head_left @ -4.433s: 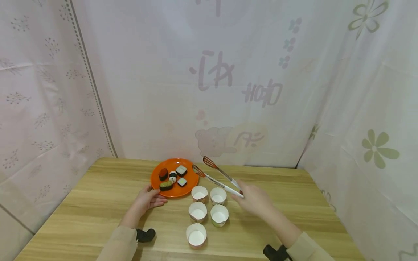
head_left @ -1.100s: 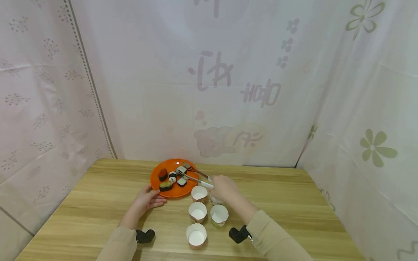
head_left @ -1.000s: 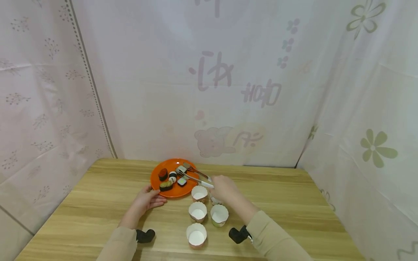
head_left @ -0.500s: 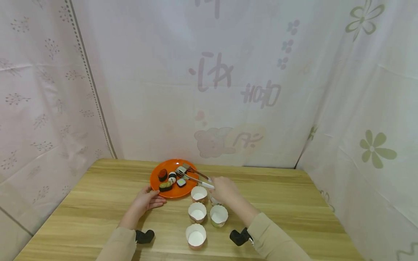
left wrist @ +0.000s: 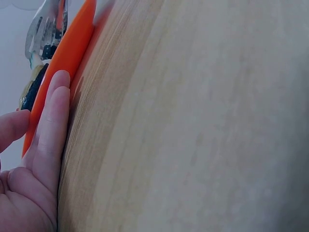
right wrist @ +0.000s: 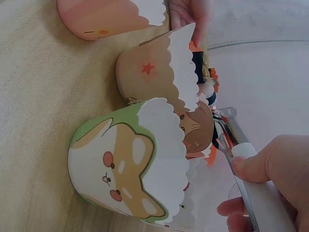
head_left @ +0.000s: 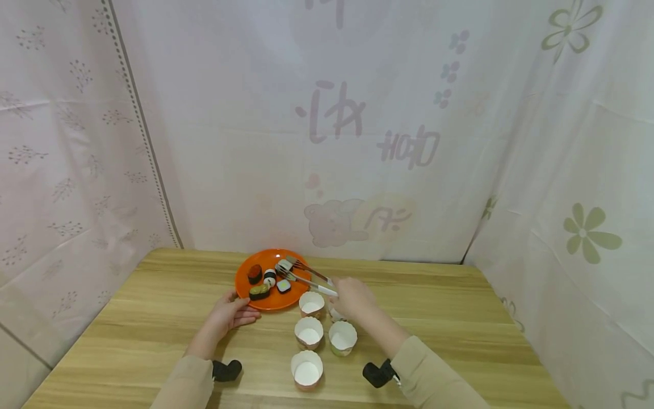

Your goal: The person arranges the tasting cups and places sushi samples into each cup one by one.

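Observation:
My left hand (head_left: 228, 314) holds the near-left rim of an orange plate (head_left: 276, 304), thumb on top and straight fingers under the edge. On the plate lie a red-topped sushi piece (head_left: 255, 274), a black-banded white piece (head_left: 269, 277), a yellow-topped piece (head_left: 259, 292), a small square roll (head_left: 283, 286) and a larger pale piece (head_left: 282, 266). My right hand (head_left: 355, 298) grips metal tongs with white handles (head_left: 324, 290). The heads of the tongs are spread on either side of the larger pale piece, partly covering it; whether they touch it I cannot tell.
Several white-lined paper cups stand right of and nearer than the plate, among them a front cup (head_left: 307, 372), a middle-left cup (head_left: 309, 335) and a green dog-printed cup (right wrist: 116, 166). Another cup (head_left: 335, 314) is mostly behind my right hand. A printed curtain (head_left: 245, 170) hangs behind the wooden table (head_left: 434, 295).
Since the oldest frame, my right hand has carried the tongs left and down, from beside the plate to the larger pale piece. Over the last second it barely moves; my left hand stays put.

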A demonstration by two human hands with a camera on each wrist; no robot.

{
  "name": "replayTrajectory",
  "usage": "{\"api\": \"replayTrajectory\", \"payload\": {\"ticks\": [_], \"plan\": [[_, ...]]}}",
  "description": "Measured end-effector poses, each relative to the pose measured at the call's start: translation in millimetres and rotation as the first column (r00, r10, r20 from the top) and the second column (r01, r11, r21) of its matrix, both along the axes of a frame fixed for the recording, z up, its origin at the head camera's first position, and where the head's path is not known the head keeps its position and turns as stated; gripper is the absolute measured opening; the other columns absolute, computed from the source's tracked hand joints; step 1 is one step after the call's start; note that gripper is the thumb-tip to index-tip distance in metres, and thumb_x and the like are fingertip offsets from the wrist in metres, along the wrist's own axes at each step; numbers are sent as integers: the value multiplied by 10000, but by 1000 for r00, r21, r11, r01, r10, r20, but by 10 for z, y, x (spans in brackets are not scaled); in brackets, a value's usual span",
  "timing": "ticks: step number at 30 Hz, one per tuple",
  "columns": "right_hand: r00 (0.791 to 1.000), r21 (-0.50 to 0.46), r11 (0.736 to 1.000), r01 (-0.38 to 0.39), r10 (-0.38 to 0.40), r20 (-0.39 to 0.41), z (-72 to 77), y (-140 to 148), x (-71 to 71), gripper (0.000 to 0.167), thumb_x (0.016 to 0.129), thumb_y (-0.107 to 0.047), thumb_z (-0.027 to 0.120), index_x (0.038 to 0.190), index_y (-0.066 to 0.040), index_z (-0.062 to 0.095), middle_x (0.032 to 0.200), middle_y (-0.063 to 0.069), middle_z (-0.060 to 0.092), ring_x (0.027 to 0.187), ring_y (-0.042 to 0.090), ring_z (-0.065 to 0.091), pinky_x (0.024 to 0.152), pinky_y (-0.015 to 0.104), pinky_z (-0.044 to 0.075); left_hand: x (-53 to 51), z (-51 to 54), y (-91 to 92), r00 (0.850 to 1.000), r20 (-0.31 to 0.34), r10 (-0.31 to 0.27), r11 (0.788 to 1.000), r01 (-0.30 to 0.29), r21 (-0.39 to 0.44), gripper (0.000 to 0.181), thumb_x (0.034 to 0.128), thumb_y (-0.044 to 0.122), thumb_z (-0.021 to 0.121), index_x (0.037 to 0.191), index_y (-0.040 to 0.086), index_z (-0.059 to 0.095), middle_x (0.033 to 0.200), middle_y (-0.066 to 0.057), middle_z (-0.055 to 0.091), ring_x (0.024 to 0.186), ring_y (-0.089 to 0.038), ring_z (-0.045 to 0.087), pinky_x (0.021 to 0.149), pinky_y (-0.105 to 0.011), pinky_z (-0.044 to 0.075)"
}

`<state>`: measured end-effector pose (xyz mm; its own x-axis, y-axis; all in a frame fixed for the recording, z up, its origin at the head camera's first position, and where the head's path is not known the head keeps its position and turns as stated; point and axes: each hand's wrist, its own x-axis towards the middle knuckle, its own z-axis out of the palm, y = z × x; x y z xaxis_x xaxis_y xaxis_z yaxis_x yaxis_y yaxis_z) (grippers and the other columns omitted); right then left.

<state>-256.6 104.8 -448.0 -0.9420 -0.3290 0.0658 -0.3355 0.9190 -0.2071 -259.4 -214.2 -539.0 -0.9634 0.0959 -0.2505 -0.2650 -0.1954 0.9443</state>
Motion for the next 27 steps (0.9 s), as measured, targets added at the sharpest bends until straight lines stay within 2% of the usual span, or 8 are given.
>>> {"api": "replayTrajectory", "payload": {"ticks": [4, 7, 13, 17, 23, 27], "plan": [[1000, -23, 1000, 6, -5, 9, 21, 20, 14, 484, 894, -278, 688, 1325, -93, 568, 1163, 100, 647, 946, 296, 637, 730, 447, 550, 8, 3, 2, 1000, -1, 0, 1000, 0, -3, 446, 1015, 43, 428, 1404, -64, 238, 834, -198, 673, 762, -282, 698, 721, -387, 584], [1000, -29, 1000, 0, 0, 7, 49, 40, 25, 488, 891, -273, 693, 1325, -90, 568, 1127, 95, 658, 889, 262, 642, 694, 422, 551, 10, 7, 4, 1000, 0, -1, 1000, 1, -6, 445, 1015, 44, 428, 1404, -61, 240, 835, -197, 672, 764, -282, 698, 723, -388, 584], [1000, -39, 999, 3, -3, 11, 116, 78, 62, 481, 888, -277, 696, 1313, -88, 576, 1045, 96, 673, 720, 194, 601, 559, 361, 514, 5, 8, 3, 1000, 0, 1, 1000, -1, -6, 460, 1017, 47, 433, 1417, -58, 232, 831, -190, 673, 761, -280, 698, 720, -388, 584], [1000, -48, 999, 14, -12, 28, 141, 105, 92, 485, 893, -289, 691, 1324, -101, 569, 1033, 89, 671, 671, 174, 572, 495, 324, 474, 4, 3, 0, 1000, -1, -2, 1000, 2, -5, 477, 1016, 45, 435, 1431, -54, 221, 835, -192, 674, 763, -282, 698, 722, -390, 584], [1000, -37, 999, -2, 2, 7, 171, 153, 110, 485, 889, -295, 694, 1316, -98, 573, 1002, 79, 673, 687, 185, 593, 495, 329, 474, -7, -1, -6, 1000, 2, 4, 1000, -4, -8, 479, 1017, 46, 432, 1437, -51, 221, 841, -198, 674, 767, -284, 698, 719, -386, 585], [1000, -42, 999, -4, 5, 9, 181, 198, 122, 481, 892, -298, 692, 1314, -100, 575, 1044, 82, 672, 713, 188, 603, 506, 328, 478, -7, 4, -1, 1000, 2, 4, 1000, -4, -4, 493, 1016, 44, 432, 1448, -45, 212, 859, -216, 671, 776, -294, 697, 725, -392, 583]]}}
